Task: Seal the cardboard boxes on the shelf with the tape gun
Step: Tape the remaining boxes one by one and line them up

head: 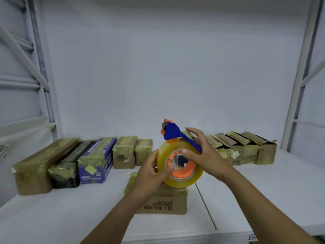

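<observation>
Both hands, left hand (151, 170) and right hand (202, 148), wrapped round the blue-and-orange plastic tape gun (179, 155) with its yellowish roll, looks light and rigid, slick tape, so best held by the handle.

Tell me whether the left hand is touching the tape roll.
Touching. The head view shows the left hand wrapped around the near edge of the tape roll, thumb pressed on its yellow face, while the right hand holds the tape gun's blue handle.

Both forearms were bare up to the lower frame edge, with no sleeve in view. The left hand (150, 175) and right hand (204, 152) wore no gloves, rings, or watch. The fingernails were short and unpainted. Both wrists were unadorned.
</observation>
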